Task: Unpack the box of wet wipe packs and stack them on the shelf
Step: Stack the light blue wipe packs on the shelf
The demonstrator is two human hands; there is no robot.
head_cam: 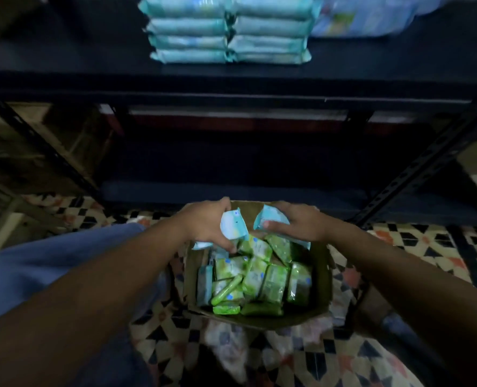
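An open cardboard box (319, 291) stands on the patterned floor, filled with several green wet wipe packs (270, 283). My left hand (206, 223) grips a light blue wipe pack (233, 226) over the box's far left corner. My right hand (301, 222) grips another light blue wipe pack (270, 219) over the far right side. Both packs sit just above the green ones. On the dark shelf (231, 79) above, two stacks of teal wipe packs (229, 32) stand side by side.
A blue-wrapped bundle (365, 19) lies on the shelf to the right of the stacks. Black slotted uprights (416, 169) frame the rack on both sides. A lower shelf level (231, 188) sits behind the box. My blue-clad knee (50, 263) is at left.
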